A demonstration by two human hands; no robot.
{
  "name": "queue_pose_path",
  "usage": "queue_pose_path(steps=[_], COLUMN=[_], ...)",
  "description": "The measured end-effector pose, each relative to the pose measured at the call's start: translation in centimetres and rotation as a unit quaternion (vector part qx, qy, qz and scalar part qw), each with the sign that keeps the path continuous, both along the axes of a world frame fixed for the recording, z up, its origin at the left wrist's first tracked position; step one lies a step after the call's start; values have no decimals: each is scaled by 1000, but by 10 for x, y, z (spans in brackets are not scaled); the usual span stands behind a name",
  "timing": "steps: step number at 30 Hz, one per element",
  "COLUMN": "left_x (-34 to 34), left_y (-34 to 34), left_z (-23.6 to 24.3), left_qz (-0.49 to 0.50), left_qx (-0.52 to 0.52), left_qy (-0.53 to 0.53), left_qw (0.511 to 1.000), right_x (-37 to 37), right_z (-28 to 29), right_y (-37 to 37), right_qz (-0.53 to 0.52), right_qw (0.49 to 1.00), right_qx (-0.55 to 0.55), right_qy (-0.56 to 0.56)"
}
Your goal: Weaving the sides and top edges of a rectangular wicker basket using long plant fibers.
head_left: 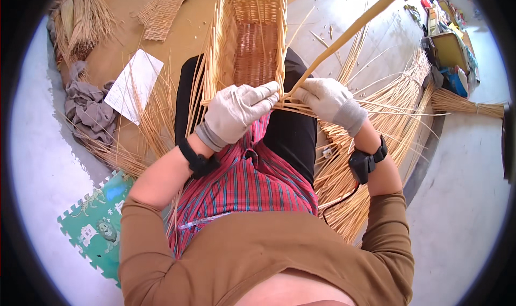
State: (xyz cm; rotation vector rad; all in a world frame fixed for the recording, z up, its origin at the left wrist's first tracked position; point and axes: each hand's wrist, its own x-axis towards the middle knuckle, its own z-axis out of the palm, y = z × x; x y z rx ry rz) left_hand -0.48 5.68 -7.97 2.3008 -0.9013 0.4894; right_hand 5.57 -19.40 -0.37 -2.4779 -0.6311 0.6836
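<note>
A long rectangular wicker basket (258,50) stands between my knees, its woven inside facing up. My left hand (236,109), in a pale work glove, is closed over the basket's near rim, with its fingers lying toward the right corner. At that corner my right hand (325,99), gloved too, pinches a thick pale willow rod (344,40). The rod runs from the rim up and away to the far right. Thinner willow ends stick out from the corner under my right hand and along the basket's left side.
A large bundle of willow rods (387,118) spreads on the floor at the right. To the left lie a white sheet (134,85), a grey cloth (90,104) and a green foam mat (99,225). A woven panel (164,15) and another bundle (83,18) lie farther off.
</note>
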Motion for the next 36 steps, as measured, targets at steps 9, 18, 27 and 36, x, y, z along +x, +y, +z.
queue_pose_path(steps=[9,18,27,36], left_x=[5,-4,-1,1], left_y=[-5,-33,-29,-29], left_z=[4,-5,-24,-11], left_qz=[-31,44,17,31], left_qx=[94,-113,-118,-61], left_qy=[-16,74,62,38], left_qw=[995,990,991,997], right_x=[5,14,11,-137], right_z=[-42,-49,-38,82], right_y=[-12,3,8,25], right_qz=[18,7,-20,-71], right_qw=[998,996,995,693], right_qx=[64,27,-2,697], right_qy=[-16,87,99,173])
